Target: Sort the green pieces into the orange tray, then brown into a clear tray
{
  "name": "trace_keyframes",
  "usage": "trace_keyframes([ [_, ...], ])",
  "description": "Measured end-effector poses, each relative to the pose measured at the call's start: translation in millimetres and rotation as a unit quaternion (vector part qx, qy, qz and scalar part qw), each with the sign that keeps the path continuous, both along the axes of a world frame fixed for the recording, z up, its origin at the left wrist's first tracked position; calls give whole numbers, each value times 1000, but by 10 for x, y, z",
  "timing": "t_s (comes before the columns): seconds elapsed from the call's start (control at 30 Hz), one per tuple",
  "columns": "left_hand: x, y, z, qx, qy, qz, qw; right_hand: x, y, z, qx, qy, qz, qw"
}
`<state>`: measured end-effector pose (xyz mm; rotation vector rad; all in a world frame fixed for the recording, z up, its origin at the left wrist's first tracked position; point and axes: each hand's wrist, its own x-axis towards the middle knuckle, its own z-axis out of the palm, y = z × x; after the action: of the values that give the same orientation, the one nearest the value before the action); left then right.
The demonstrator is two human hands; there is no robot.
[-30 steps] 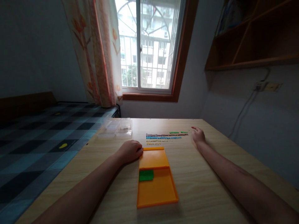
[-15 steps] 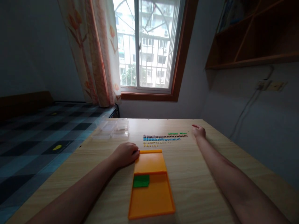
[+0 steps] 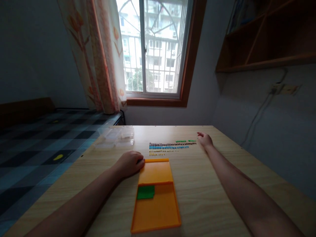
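Observation:
An orange tray [image 3: 158, 210] lies on the wooden table [image 3: 209, 197] in front of me, with a green plate [image 3: 145, 192] inside it near its left wall. My left hand [image 3: 129, 163] rests curled against the tray's far left corner. Beyond the tray run rows of tiny coloured pieces [image 3: 170, 146], dark, blue, yellow and green. My right hand [image 3: 204, 139] lies at the right end of those rows, fingers loosely extended toward the green ones.
A clear plastic box [image 3: 116, 136] sits at the table's far left. A bed with a checked cover [image 3: 37, 144] adjoins the table on the left. A window [image 3: 153, 49] with a curtain is ahead, wooden shelves [image 3: 266, 36] at upper right.
The view has shifted, so everything sits a little further left and lower. My right hand has edged slightly left toward the green pieces. My left hand stays at the tray corner.

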<state>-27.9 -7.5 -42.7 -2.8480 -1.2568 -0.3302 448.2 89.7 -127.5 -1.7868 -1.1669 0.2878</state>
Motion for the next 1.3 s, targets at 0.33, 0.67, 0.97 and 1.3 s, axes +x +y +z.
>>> trace_keyframes([
  [0.33, 5, -4, 21, -5, 3, 1, 1000, -71, -39, -17, 19, -13, 55, 998],
  [0.67, 11, -15, 36, -4, 11, -2, 1000, -202, -122, 61, 5, -67, 112, 991],
  [0.97, 8, -21, 27, -1, 7, -3, 1000, -237, -155, 112, -16, -140, 128, 982],
  [1.3, 23, -36, 58, -8, 9, -6, 1000, -251, -187, 150, -50, -196, 134, 970],
])
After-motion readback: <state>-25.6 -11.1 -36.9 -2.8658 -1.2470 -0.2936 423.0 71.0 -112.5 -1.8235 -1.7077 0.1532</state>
